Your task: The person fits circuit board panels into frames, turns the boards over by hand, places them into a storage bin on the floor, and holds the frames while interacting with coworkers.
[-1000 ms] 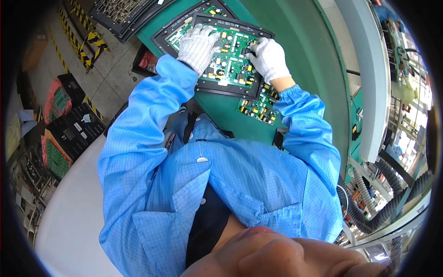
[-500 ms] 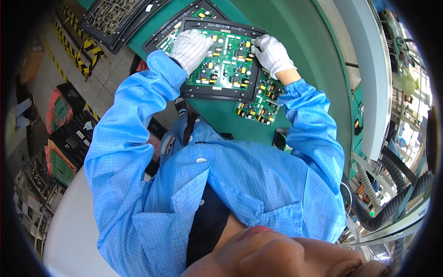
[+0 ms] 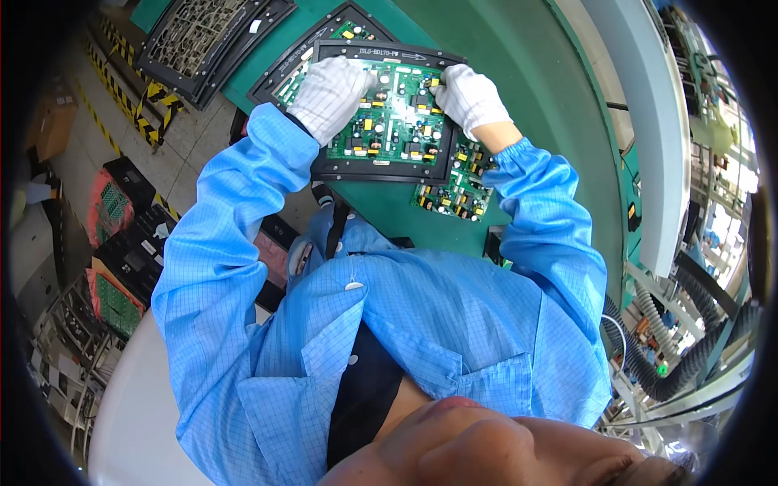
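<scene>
A green circuit board (image 3: 397, 134), crowded with small yellow, black and white parts, lies inside a black carrier frame (image 3: 381, 171). My left hand (image 3: 331, 97), in a white striped glove, is closed at the board's left side, its palm covering part of the frame. At the upper right edge my gloved right hand (image 3: 472, 99) has its fingers curled onto the board's rim. The undersides of both grips are hidden. A second black frame (image 3: 263, 87) with a board in it lies partly underneath. Another populated board (image 3: 454, 193) sticks out below the right corner.
All this rests on a green table (image 3: 389, 223). More black frames (image 3: 198, 49) are stacked at the far left. A grey curved rail (image 3: 640, 121) runs along the right. Boards in pink wrapping (image 3: 111, 206) and black boxes stand low on the left.
The carrier frame has shifted slightly toward me and its far edge has turned a little. Both hands have moved slightly with it, keeping their places at its sides.
</scene>
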Tool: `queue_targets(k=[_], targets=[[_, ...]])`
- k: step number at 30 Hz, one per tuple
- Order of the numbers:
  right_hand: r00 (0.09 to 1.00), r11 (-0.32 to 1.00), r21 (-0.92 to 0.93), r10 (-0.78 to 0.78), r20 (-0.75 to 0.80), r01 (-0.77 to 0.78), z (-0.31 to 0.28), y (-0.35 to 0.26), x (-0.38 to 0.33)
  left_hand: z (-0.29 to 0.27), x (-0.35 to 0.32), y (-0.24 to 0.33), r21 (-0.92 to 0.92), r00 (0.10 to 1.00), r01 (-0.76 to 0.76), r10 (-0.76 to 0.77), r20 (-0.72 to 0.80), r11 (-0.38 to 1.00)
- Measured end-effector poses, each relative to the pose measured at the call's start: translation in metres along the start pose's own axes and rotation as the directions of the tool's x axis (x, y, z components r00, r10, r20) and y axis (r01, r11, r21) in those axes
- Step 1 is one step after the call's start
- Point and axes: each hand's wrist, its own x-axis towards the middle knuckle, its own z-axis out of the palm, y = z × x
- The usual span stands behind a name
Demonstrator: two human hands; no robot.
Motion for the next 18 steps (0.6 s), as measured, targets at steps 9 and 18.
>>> queue_targets(k=[9, 18], targets=[[0.871, 0.984, 0.083, -0.097, -0.482, 0.156, -0.03, -0.017, -0.052, -0.032, 0.009, -0.012, -0.282, 0.934, 0.347, -0.304, 0.185, 0.894], [0.838, -0.522, 0.698, -0.061, 0.542, -0.489, -0.031, -0.022, -0.156, -0.116, -0.068, 0.084, -0.228, 0.908, -0.367, 0.295, -0.297, 0.902]])
